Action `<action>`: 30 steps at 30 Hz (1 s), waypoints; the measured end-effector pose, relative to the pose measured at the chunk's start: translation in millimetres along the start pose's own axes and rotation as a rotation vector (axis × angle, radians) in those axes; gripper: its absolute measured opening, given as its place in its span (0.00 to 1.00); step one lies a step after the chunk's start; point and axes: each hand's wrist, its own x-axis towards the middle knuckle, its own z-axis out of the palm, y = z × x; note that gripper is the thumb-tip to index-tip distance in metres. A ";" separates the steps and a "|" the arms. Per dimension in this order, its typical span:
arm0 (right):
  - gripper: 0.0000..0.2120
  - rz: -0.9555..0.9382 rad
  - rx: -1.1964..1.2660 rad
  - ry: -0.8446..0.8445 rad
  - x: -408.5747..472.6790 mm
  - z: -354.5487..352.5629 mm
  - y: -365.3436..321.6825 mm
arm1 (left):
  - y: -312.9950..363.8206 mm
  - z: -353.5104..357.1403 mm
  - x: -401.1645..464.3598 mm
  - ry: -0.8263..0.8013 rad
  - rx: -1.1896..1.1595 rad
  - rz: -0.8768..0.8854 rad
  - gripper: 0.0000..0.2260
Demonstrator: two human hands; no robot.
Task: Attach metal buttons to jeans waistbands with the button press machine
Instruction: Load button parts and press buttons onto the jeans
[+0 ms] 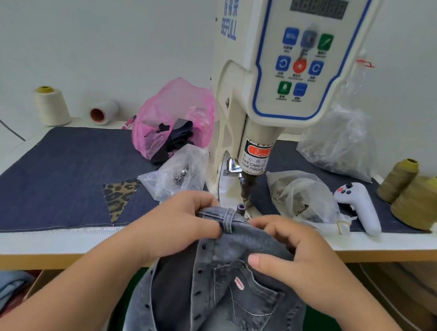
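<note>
Grey washed jeans (233, 300) hang over the table's front edge, waistband (228, 216) uppermost with a belt loop showing. My left hand (176, 223) pinches the waistband on its left side. My right hand (297, 256) grips the denim on the right, thumb lying across the fabric. Just beyond the waistband sits a small dark lower die (241, 207) of the cream button press machine (286, 63). The machine's punch (246, 188) hangs above the die, apart from the cloth. A row of buttonholes runs down the fly.
Clear bags of metal parts lie left (179, 177) and right (302, 195) of the press. A pink bag (173, 117), a white handheld controller (359, 206), thread cones (418, 200) and a dark denim mat (52, 171) cover the table.
</note>
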 end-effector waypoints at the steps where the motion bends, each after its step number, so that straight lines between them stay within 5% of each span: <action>1: 0.14 0.005 0.061 -0.037 0.9 -0.5 -1.1 | 0.6 -1.5 1.3 0.041 0.042 0.026 0.03; 8: 0.29 0.121 0.355 -0.121 17.0 -3.2 10.8 | 7.7 2.2 9.2 0.141 0.172 0.131 0.10; 12: 0.27 0.121 0.321 -0.196 17.2 5.1 15.4 | 10.5 11.4 15.8 0.181 0.099 0.066 0.03; 20: 0.14 0.134 0.284 0.112 26.1 6.1 28.6 | 5.0 16.8 23.6 0.115 0.112 -0.033 0.11; 23: 0.12 0.146 0.329 0.216 32.7 3.2 32.4 | -5.7 22.4 32.4 0.160 0.166 -0.020 0.02; 30: 0.06 0.249 0.419 0.294 53.4 1.6 40.8 | -16.5 26.2 58.7 0.286 0.229 -0.064 0.07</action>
